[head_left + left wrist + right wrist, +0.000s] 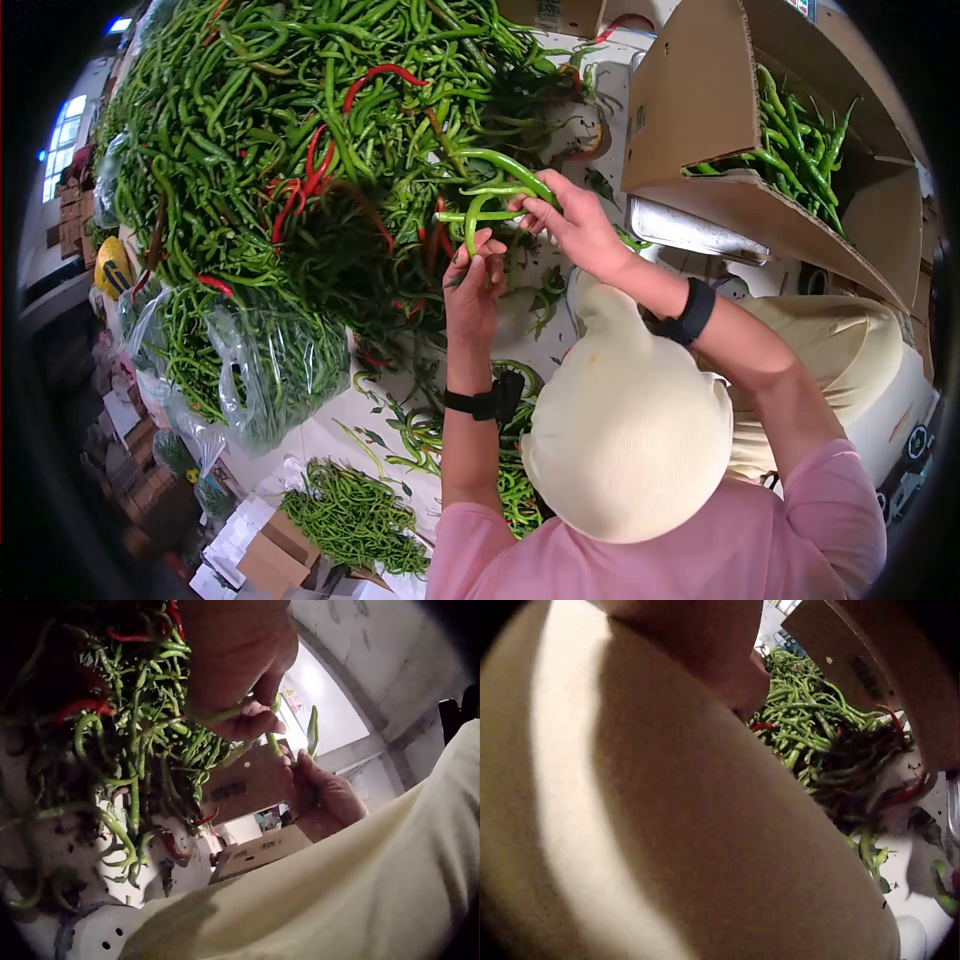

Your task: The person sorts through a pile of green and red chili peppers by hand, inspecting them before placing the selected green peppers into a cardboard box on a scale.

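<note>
In the head view, the left hand (pixel 474 295) pinches a curved green chili pepper (pixel 471 228) near its lower end. Close to its right, the right hand (pixel 582 228) grips several green chili peppers (pixel 508 162), which stick out leftward between thumb and fingers. The peppers of both hands cross each other over the edge of a large heap of green chilies (pixel 240 110). From the left wrist, the left hand (pixel 236 664) shows large at the top, with the right hand (pixel 324 793) beyond it. Only part of the right hand (pixel 712 652) appears in the right wrist view, its fingers hidden.
Red chilies (pixel 318 170) lie among the green heap. An open cardboard box (pixel 690 90) with green chilies inside stands at the right, over a metal tray (pixel 690 232). A clear plastic bag (pixel 270 370) and a smaller chili pile (pixel 352 515) are at the left. Pale trousers (pixel 705 825) fill much of the right wrist view.
</note>
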{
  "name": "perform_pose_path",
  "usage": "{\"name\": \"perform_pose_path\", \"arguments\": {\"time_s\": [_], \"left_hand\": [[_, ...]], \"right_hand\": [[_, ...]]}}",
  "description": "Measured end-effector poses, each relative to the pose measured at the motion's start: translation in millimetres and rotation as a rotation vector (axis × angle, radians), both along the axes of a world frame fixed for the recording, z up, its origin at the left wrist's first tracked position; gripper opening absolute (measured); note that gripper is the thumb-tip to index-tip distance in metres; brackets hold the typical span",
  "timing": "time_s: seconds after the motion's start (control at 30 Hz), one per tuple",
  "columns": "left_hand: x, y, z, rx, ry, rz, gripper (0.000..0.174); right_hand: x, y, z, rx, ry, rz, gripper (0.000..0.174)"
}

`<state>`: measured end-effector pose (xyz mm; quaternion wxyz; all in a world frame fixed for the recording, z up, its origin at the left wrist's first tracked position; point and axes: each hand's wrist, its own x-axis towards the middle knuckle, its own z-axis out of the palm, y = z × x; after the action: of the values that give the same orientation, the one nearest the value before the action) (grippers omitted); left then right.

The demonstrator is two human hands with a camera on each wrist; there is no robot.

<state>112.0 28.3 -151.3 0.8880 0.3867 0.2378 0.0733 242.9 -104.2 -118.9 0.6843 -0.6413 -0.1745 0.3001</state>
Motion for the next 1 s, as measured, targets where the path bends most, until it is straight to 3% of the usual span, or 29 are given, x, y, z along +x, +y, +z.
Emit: {"name": "perform_pose_path", "arguments": {"time_s": [0.13, 0.23, 0.33, 0.37, 0.47, 0.5, 0.6, 0.77, 0.87, 0.9, 1.0], "left_hand": [[0, -3, 30, 0.049, -0.17, 0.082, 0.033], [-1, -4, 48, -0.056, -0.157, 0.093, 0.04], [-7, -5, 52, -0.071, -0.202, -0.013, 0.044], [-8, -9, 54, -0.054, -0.206, -0.014, 0.034], [-7, -15, 64, 0.22, -0.028, -0.195, 0.023], [-2, -22, 75, 0.418, 0.07, -0.234, 0.018], [0, -26, 78, 0.548, 0.048, -0.327, 0.021], [-21, -15, 79, 0.444, 0.005, 0.098, 0.017], [-33, -7, 85, 0.459, -0.14, 0.269, 0.019], [-37, -3, 88, 0.491, -0.154, 0.252, 0.02], [-43, -4, 98, 0.7, 0.061, 0.195, 0.021]], "right_hand": [[-8, -6, 29, 0.126, 0.069, 0.002, 0.016], [-10, -10, 41, 0.173, 0.207, 0.062, 0.017], [-5, -14, 46, 0.173, 0.337, 0.131, 0.021], [-5, -15, 48, 0.18, 0.403, 0.142, 0.018], [-3, -17, 53, 0.257, 0.568, 0.149, 0.017], [0, -19, 54, 0.34, 0.64, 0.197, 0.016], [6, -23, 63, 0.411, 0.665, 0.282, 0.015], [15, -37, 85, -0.151, -0.206, 0.347, 0.02], [14, -41, 95, -0.291, -0.06, 0.693, 0.022], [12, -37, 105, -0.427, -0.212, 0.863, 0.024], [6, -27, 103, -0.014, 0.097, 0.524, 0.027]]}}
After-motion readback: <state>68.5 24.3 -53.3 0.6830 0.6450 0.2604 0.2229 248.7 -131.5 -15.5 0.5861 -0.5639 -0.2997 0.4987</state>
